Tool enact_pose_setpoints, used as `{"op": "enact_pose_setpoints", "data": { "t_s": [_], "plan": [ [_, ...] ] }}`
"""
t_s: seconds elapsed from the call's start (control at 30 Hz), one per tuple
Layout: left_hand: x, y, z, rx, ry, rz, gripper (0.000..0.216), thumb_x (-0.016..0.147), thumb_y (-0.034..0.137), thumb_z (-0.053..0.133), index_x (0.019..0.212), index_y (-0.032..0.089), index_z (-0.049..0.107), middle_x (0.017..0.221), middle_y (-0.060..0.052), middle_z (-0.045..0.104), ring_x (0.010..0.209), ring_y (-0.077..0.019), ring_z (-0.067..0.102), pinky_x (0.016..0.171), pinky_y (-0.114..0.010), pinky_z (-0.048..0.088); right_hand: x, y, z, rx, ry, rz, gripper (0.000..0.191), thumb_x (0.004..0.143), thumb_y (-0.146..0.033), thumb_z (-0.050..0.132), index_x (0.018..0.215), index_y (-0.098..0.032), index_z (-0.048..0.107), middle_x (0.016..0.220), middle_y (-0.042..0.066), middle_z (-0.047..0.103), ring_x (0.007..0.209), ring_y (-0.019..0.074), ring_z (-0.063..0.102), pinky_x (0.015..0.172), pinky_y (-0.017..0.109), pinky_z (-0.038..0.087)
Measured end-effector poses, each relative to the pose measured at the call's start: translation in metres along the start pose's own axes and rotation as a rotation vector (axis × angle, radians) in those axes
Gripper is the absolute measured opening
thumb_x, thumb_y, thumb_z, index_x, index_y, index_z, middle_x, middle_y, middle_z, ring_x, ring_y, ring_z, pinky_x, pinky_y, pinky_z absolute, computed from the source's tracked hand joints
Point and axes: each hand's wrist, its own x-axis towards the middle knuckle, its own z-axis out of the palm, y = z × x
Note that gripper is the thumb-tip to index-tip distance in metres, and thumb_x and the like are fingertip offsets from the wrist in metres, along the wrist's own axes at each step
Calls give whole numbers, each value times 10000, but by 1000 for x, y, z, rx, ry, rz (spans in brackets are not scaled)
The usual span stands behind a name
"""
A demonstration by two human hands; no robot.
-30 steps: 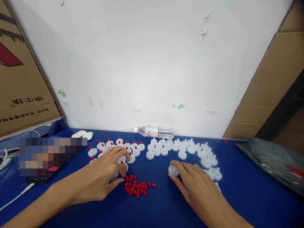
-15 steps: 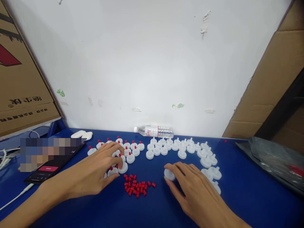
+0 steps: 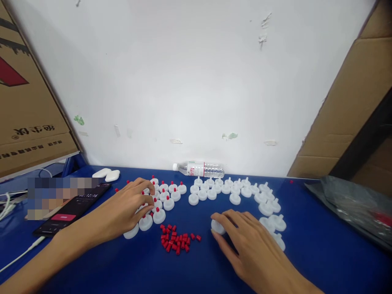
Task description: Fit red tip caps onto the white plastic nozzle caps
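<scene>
Blue tabletop (image 3: 214, 269) against a scuffed white wall, cardboard leaning at both sides. Left hand (image 3: 122, 212) stretched forward, palm down, fingers loosely spread and flat over the red-tipped white caps (image 3: 162, 200); touching them, gripping nothing. Right hand (image 3: 248, 245) angled inward, palm down, thumb and forefinger closed on 1 plain white cap (image 3: 217, 226) resting on the table just right of the red plugs (image 3: 177, 241). Caps: smooth matte plastic, round discs with a short central spout. Plugs: tiny glossy cylinders in a loose heap between both hands. More bare white caps (image 3: 245, 192) in a curved band beyond the right hand. Clear ribbed water bottle (image 3: 199, 168) lying by the wall; dark phone (image 3: 70, 210) at left; crinkled grey bag (image 3: 352, 204) at right.
</scene>
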Motion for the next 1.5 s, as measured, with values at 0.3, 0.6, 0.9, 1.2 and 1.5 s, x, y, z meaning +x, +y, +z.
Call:
{"op": "enact_pose_setpoints", "data": {
  "t_s": [0.3, 0.6, 0.9, 1.2, 1.5],
  "plan": [
    [-4, 6, -3, 2, -27, -11, 405, 1107, 519, 523, 939, 298, 819, 1298, -82, 693, 1265, -335, 626, 1005, -446, 524, -1, 1, 1, 41, -15, 12, 316, 1158, -268, 357, 1280, -210, 643, 1050, 78, 784, 870, 255, 814, 796, 476, 679],
    [-7, 10, 0, 37, -76, -45, 214, 1010, 345, 589, 1002, 330, 802, 1385, -68, 654, 1357, -382, 586, 1113, -566, 502, 0, 1, 1, 40, -14, 14, 327, 1155, -249, 345, 1274, -212, 647, 1048, 84, 787, 878, 255, 816, 768, 443, 667],
    [-6, 10, 6, 37, -51, -58, 251, 1039, 373, 565, 956, 308, 793, 1330, -71, 653, 1281, -354, 599, 1103, -541, 461, -1, 0, 0, 45, -45, 18, 301, 1132, -222, 388, 1268, -209, 656, 1043, 87, 781, 870, 266, 810, 760, 458, 668],
    [-7, 13, 10, 12, -15, 1, 168, 995, 273, 617, 942, 265, 776, 1240, -80, 671, 1193, -314, 622, 988, -425, 469, 0, -1, 0, 50, -40, 2, 314, 1140, -215, 385, 1267, -185, 670, 1045, 90, 784, 895, 253, 805, 813, 453, 647],
    [-1, 8, 9, -54, 172, 113, 183, 1031, 220, 605, 917, 261, 742, 1175, -56, 711, 1123, -282, 653, 915, -395, 476, -1, -2, -1, 26, 22, 0, 335, 1147, -243, 392, 1305, -130, 664, 1080, 117, 784, 942, 263, 802, 862, 465, 653]
  ]
}}
